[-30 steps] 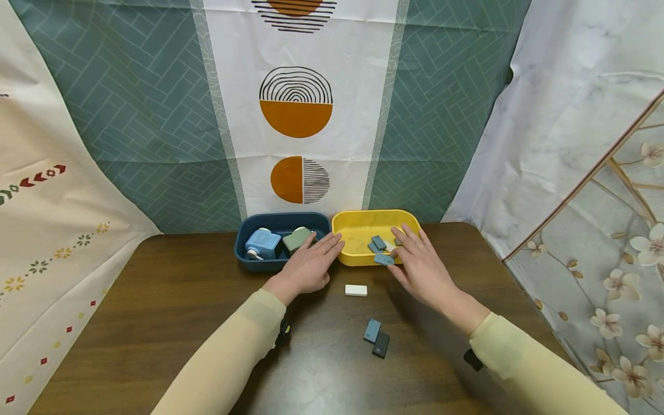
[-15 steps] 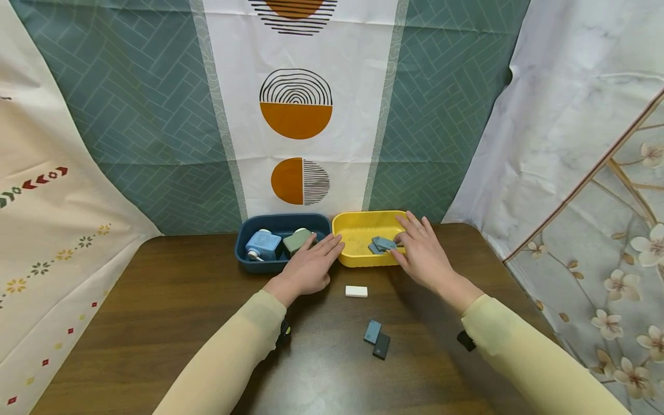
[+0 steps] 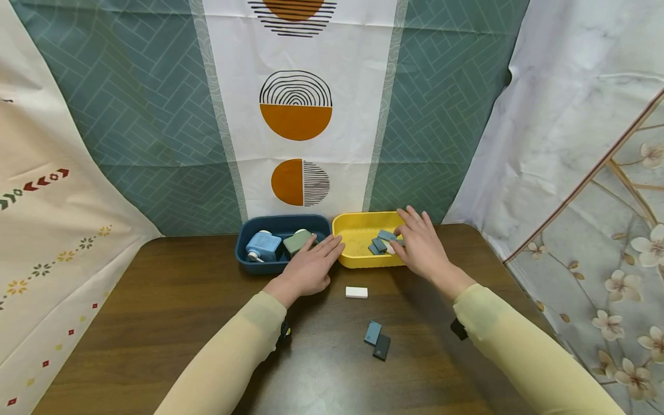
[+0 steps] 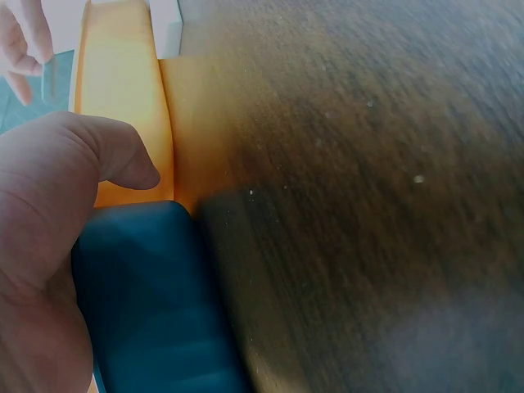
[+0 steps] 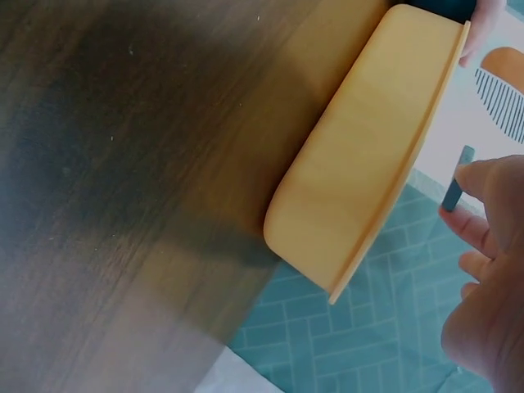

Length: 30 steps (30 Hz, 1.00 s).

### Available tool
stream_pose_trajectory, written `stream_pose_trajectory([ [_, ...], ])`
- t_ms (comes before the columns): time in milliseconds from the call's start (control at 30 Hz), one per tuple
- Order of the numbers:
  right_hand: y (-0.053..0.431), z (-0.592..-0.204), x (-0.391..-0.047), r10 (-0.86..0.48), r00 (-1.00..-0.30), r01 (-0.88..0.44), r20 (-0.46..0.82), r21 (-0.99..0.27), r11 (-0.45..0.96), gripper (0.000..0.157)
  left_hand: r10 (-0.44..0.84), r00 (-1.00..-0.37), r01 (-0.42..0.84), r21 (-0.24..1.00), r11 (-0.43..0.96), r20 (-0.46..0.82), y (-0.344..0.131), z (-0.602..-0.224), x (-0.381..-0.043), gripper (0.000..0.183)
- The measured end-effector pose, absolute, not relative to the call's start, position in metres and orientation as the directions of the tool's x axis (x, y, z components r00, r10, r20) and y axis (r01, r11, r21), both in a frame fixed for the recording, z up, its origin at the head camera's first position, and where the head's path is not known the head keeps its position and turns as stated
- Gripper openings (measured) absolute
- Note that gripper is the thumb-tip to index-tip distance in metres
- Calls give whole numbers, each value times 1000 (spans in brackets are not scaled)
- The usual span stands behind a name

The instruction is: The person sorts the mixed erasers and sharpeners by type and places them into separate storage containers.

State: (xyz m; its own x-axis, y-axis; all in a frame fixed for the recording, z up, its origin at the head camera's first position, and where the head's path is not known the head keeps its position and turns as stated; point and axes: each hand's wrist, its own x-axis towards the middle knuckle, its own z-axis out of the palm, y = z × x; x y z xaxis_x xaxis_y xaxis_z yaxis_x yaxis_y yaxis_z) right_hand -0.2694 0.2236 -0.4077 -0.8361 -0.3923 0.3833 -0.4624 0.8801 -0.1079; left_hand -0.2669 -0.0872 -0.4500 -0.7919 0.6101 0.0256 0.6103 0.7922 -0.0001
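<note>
My right hand (image 3: 419,245) pinches a small blue-grey rectangular block (image 3: 386,235) between thumb and fingertip, over the yellow tray (image 3: 358,261). In the right wrist view this block (image 5: 458,178) appears edge-on, held above the tray's rim. Beneath it in the tray lie several blue-grey blocks (image 3: 379,245) and a white one, partly hidden by the hand. My left hand (image 3: 309,267) lies with its fingers straight across the adjoining rims of the dark blue tray (image 3: 250,264) and the yellow one. In the left wrist view the left thumb (image 4: 123,155) is beside both trays.
Inside the blue tray are a blue bottle (image 3: 265,245) and a green bottle (image 3: 297,241). On the brown table lie a white block (image 3: 356,292), a blue-grey block (image 3: 372,332) and a black block (image 3: 381,347), the last two touching. Patterned cloth hangs behind and at both sides.
My right hand has moved the pinched blue-grey block from the yellow tray's front rim back over its inside. The left hand has stayed in place.
</note>
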Motion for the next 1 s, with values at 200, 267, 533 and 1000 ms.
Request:
stream_pose_trajectory([
  [200, 223, -408, -275, -369, -858, -429, 359, -104, 897, 26, 612, -790, 612, 0, 791, 29, -88, -450, -266, 85],
  [267, 223, -407, -277, -361, -867, -418, 343, -109, 902, 27, 611, -791, 611, 0, 791, 27, -88, -449, -266, 86],
  [533, 225, -408, -287, -324, -894, -377, 310, -130, 917, 26, 614, -788, 615, 7, 789, 35, -87, -451, -266, 85],
  [1000, 227, -411, -300, -290, -920, -336, 264, -149, 930, 31, 612, -790, 612, 10, 791, 27, -87, -450, -267, 86],
])
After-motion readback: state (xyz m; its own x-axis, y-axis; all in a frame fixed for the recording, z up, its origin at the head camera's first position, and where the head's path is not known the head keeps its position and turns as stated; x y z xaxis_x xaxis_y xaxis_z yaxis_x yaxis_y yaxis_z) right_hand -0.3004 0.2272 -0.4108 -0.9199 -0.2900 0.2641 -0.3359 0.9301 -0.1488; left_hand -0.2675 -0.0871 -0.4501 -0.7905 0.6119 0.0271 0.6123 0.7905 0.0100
